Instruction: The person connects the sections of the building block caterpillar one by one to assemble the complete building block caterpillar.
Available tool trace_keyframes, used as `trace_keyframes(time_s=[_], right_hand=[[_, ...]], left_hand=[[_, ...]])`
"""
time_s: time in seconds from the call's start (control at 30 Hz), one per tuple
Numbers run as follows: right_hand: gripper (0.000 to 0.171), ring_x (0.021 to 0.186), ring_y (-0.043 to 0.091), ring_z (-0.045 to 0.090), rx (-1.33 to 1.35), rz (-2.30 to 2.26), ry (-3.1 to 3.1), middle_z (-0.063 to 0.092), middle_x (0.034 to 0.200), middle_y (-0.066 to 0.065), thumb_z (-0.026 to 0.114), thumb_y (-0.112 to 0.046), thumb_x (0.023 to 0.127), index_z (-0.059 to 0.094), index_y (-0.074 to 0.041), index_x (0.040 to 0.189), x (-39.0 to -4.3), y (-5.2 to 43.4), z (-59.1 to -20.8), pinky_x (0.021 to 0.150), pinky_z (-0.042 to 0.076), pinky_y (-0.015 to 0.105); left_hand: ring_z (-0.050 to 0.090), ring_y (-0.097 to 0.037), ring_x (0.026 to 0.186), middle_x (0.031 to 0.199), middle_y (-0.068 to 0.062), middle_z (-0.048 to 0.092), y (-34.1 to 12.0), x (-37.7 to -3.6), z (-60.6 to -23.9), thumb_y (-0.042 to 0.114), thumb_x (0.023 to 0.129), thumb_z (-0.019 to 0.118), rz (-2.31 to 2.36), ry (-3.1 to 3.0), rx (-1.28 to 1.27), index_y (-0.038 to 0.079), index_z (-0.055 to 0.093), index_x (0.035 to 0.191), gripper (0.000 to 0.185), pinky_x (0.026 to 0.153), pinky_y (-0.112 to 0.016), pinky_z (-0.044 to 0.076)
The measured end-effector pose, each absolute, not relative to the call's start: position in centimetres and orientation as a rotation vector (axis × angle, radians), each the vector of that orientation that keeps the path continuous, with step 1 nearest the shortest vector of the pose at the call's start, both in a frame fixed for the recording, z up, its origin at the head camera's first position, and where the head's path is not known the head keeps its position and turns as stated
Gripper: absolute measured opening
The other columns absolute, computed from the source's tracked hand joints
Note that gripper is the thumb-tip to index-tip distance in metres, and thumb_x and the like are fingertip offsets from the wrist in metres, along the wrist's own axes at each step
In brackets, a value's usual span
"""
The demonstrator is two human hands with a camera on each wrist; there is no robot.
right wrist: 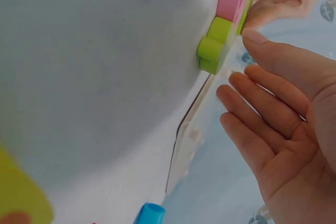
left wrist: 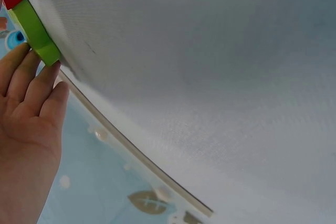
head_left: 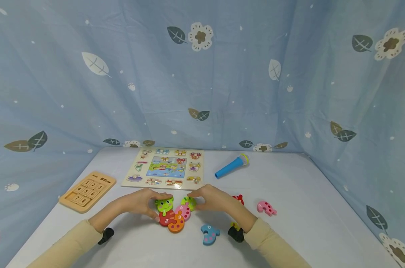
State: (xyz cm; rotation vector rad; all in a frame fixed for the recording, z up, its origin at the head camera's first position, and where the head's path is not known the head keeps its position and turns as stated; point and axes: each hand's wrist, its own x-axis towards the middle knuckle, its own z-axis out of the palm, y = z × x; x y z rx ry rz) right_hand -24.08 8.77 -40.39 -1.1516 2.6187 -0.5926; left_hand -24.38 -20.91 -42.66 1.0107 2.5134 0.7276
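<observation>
In the head view, joined caterpillar puzzle pieces lie between both hands: a green head piece [head_left: 164,204], a red piece [head_left: 166,218], an orange piece [head_left: 176,223], a pink piece [head_left: 184,212] and a light green piece [head_left: 189,202]. My left hand [head_left: 139,201] touches the head's far edge with nearly straight fingertips, its thumb against the red piece. Beside the light green end piece, my right hand [head_left: 213,198] has its thumb close to it. The right wrist view shows that hand's fingers [right wrist: 252,124] extended, with nothing between them.
A blue piece [head_left: 209,234], a pink spotted piece [head_left: 266,208] and a red piece [head_left: 238,199] lie to the right. Behind stand out a picture peg board [head_left: 126,183] and a blue toy microphone [head_left: 230,166]. A wooden number board [head_left: 66,202] is at left.
</observation>
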Motion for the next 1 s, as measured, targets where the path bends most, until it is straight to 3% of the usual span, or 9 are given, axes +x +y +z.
trace_keyframes(time_s=[0.27, 1.0], right_hand=[[0.043, 0.122, 0.016, 0.055, -1.067, -0.64, 2.629, 0.064, 0.126, -0.001, 0.074, -0.015, 0.086, 0.064, -0.008, 0.128, -22.6, 10.5, -39.9, 0.098, 0.048, 0.029], [0.043, 0.12, 0.012, 0.055, -1.058, -0.678, 2.57, 0.062, 0.126, -0.006, 0.074, -0.02, 0.087, 0.064, -0.012, 0.128, -19.8, 13.9, -40.4, 0.097, 0.049, 0.032]], left_hand=[[0.042, -0.031, 0.133, 0.142, -0.008, 0.049, -20.9, -24.1, -42.6, 0.043, 0.071, 0.083, 0.725, 2.527, 1.004, 0.012, 0.054, 0.139, 0.08, 0.109, -0.052, 0.034], [0.038, -0.03, 0.136, 0.147, -0.007, 0.044, -20.7, -23.7, -42.5, 0.045, 0.068, 0.084, 0.701, 2.529, 1.113, 0.005, 0.048, 0.141, 0.091, 0.11, -0.05, 0.031]])
